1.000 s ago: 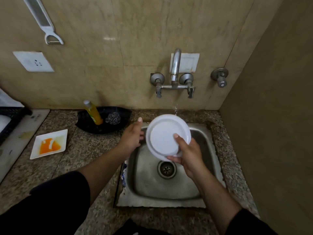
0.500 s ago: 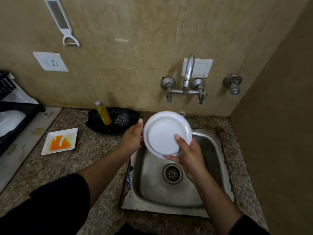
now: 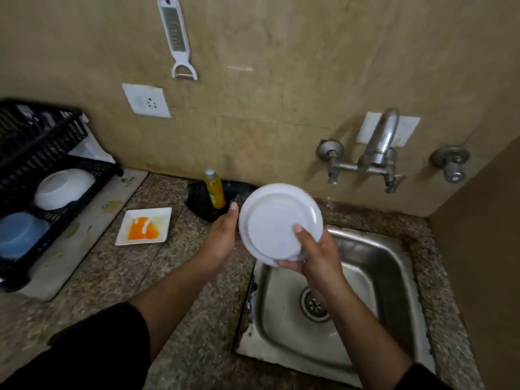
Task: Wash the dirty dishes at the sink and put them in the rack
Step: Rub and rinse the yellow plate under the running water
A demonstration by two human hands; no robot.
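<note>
A round white plate (image 3: 274, 218) is held tilted, its underside toward me, above the left rim of the steel sink (image 3: 394, 291). My right hand (image 3: 318, 257) grips its lower right edge, thumb on the underside. My left hand (image 3: 222, 237) holds its left edge, fingers behind it. A square white plate (image 3: 157, 218) smeared with orange food lies on the counter to the left. The black dish rack (image 3: 42, 153) at far left holds a white bowl (image 3: 63, 190) and a blue bowl (image 3: 21, 235).
The tap (image 3: 380, 147) juts from the wall above the sink, a separate valve (image 3: 451, 164) to its right. A yellow soap bottle (image 3: 214, 192) stands in a black tray (image 3: 197, 198) behind my left hand. A grater (image 3: 176, 38) and a socket (image 3: 146, 101) are on the wall.
The view has swung left, bringing the rack into sight. The plate, still in both hands, has shifted from over the basin to over the sink's left rim.
</note>
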